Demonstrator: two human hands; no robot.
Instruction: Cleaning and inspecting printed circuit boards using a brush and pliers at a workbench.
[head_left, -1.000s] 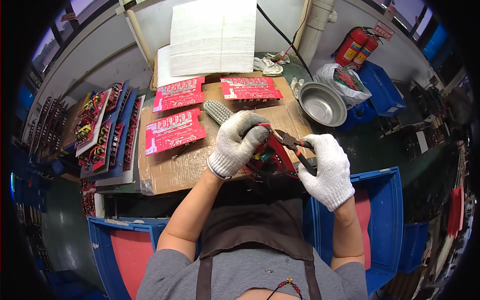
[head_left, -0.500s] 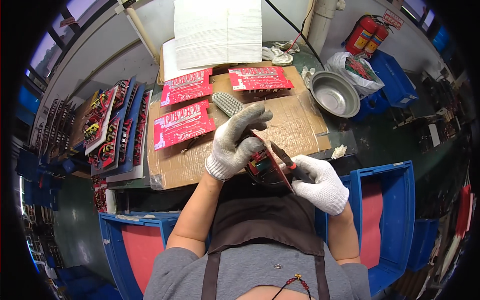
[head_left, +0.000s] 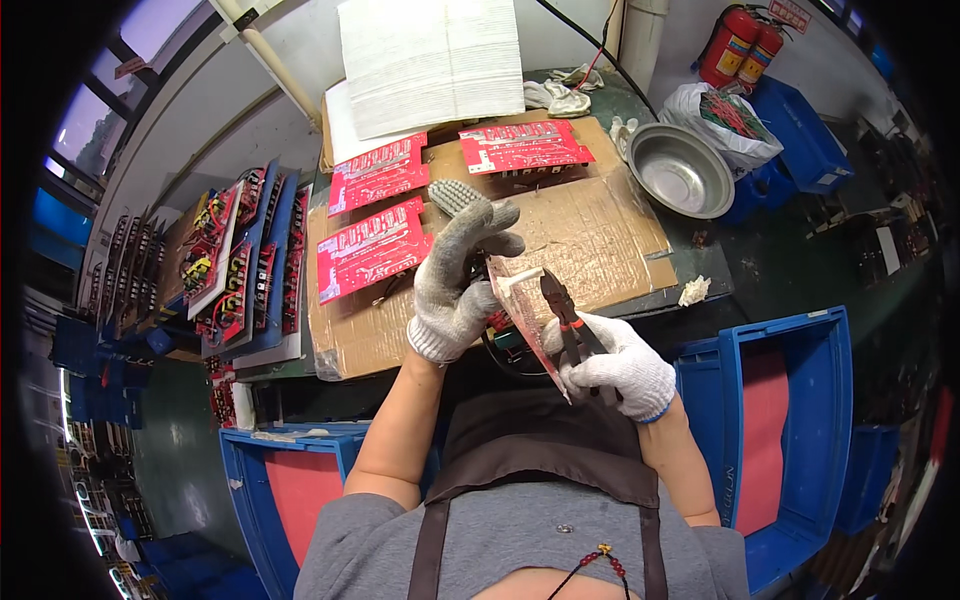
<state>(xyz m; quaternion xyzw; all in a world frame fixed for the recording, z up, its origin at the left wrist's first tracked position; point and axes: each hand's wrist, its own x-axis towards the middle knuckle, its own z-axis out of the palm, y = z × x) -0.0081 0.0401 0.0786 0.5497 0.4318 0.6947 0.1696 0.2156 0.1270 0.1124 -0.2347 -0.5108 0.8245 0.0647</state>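
My gloved left hand (head_left: 440, 305) grips a red circuit board (head_left: 522, 322) by its left side, tilted nearly on edge in front of my apron. Components and dark wire show on the board's left side; the hand partly hides them. A pair of cutting pliers (head_left: 558, 300) with dark jaws and black-and-orange handles is in my gloved right hand (head_left: 628, 372), the jaws pointing up beside the board's right face, handles apart. Beyond my left fingers lies a grey knobbly oval thing (head_left: 453, 196), perhaps a brush.
Three red circuit boards (head_left: 375, 250) lie on cardboard (head_left: 590, 225) over the bench. A metal basin (head_left: 705, 190) stands at the right, near a white bag (head_left: 725, 125). Boards stand stacked (head_left: 235, 260) at left. Blue crates (head_left: 735, 430) flank me.
My right hand has shifted slightly left and down with the pliers, which now stand more upright with handles spread. The board has turned to show more of its right face.
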